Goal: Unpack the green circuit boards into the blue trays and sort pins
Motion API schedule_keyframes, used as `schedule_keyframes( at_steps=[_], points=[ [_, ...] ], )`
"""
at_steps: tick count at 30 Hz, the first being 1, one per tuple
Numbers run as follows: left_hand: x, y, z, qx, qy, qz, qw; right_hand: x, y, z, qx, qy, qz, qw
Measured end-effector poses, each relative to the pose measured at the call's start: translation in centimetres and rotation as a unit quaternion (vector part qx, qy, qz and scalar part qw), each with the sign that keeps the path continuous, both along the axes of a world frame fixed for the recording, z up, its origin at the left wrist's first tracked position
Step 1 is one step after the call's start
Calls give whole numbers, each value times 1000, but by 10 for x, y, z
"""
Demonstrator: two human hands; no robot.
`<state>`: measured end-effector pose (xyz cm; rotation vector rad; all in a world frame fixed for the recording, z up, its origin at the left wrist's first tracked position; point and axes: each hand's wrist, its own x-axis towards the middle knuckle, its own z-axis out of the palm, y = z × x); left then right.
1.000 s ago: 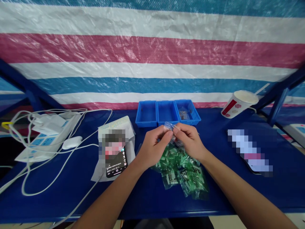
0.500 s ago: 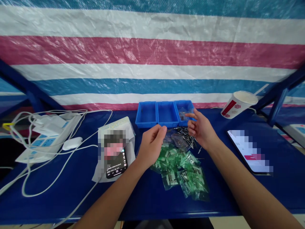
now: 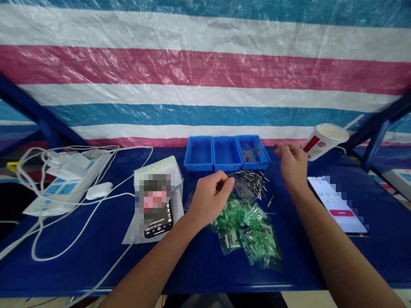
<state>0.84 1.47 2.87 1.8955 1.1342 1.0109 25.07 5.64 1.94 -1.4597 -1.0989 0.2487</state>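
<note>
My left hand [image 3: 212, 194] hovers over the blue table with its fingers curled in and nothing visible in them. Its fingertips are next to a limp clear bag [image 3: 241, 188] and a loose pile of small metal pins [image 3: 253, 179]. My right hand [image 3: 293, 164] is blurred, raised to the right of the pins near the phone, fingers apart and holding nothing. A heap of small green packets [image 3: 248, 229] lies just in front of the pins. Three blue bins [image 3: 226, 161] stand in a row behind; the right one holds a small bag [image 3: 250, 153].
A tilted paper cup with a straw [image 3: 324, 137] and a lit phone [image 3: 337, 204] are at the right. A second phone [image 3: 158, 218] rests on a paper packet at the left, beside a power strip [image 3: 61, 184], white cables and a white case [image 3: 99, 190]. A striped tarp hangs behind.
Both hands held the clear bag together; the pins now lie spilled on the table. My right hand swung away to the right, and my left hand dropped slightly toward the pile.
</note>
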Motion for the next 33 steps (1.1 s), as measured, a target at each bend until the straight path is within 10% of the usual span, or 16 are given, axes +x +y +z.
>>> schedule_keyframes(
  at_steps=[7, 24, 33],
  points=[
    [2, -1, -4, 63, 79, -28, 994, -12, -3, -22, -168, -349, 48, 921],
    [-2, -2, -8, 150, 268, 41, 951, -24, -10, -15, -68, -354, 90, 928],
    [-5, 2, -16, 68, 287, 22, 955, -50, -25, -4, 7, -381, 252, 890]
  ],
)
